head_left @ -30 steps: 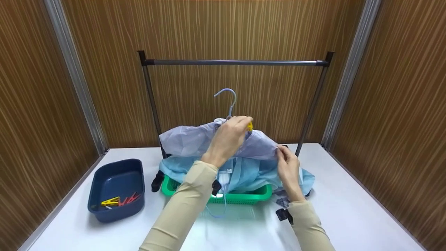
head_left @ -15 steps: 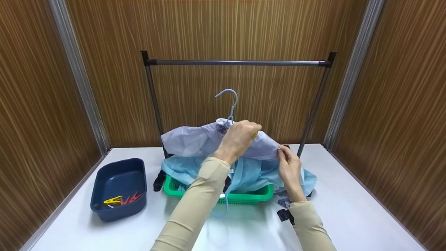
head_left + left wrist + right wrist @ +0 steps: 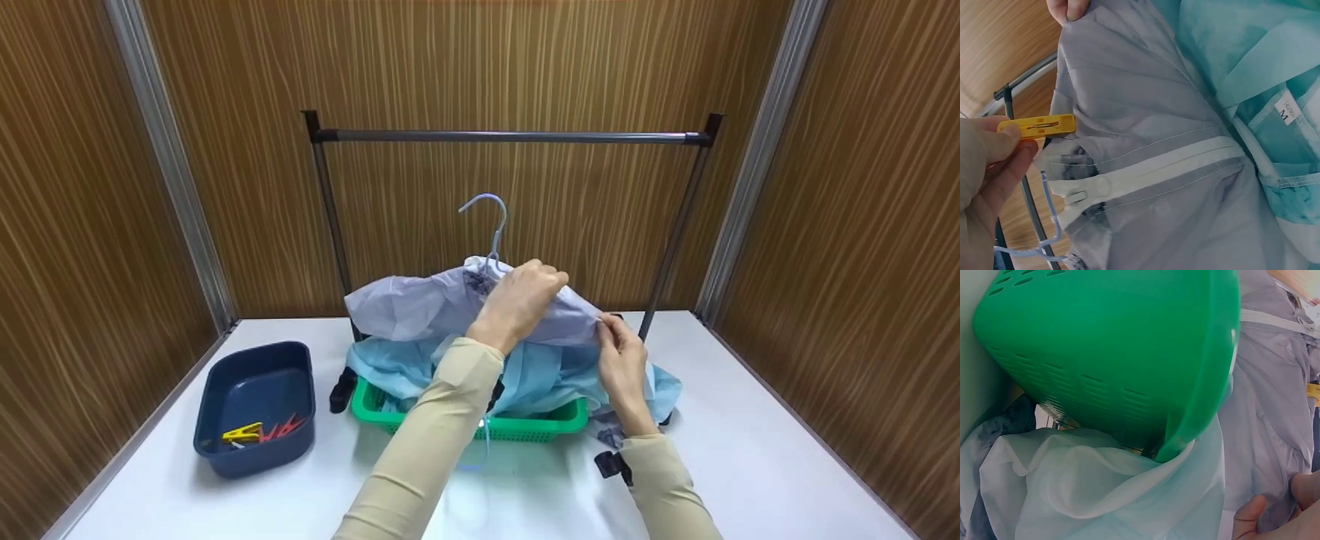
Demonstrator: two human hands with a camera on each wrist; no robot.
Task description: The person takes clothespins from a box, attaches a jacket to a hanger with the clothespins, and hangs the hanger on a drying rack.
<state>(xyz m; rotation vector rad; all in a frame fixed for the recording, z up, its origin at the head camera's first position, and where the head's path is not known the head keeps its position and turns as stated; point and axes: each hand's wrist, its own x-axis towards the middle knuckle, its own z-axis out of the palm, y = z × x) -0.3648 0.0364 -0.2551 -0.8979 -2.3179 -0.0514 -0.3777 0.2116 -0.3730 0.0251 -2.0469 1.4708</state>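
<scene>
A pale lavender-grey jacket with a white front zip is on a light blue hanger. Between thumb and fingers, my left hand pinches a yellow clothespin. Its tip meets the jacket's edge beside the collar; whether it bites the cloth, I cannot tell. In the head view the left hand hides this pin. Farther out along the shoulder, my right hand pinches the jacket's edge with thumb and fingers. Light blue cloth lies below the jacket.
A green basket stands under the cloth. On the left is a dark blue tub with a yellow clothespin and red clothespins in it. Behind the jacket rises a rack with a dark horizontal bar.
My left hand has moved right along the jacket's shoulder, away from the hanger's neck, carrying the yellow clothespin. The right hand keeps its hold on the jacket's edge.
</scene>
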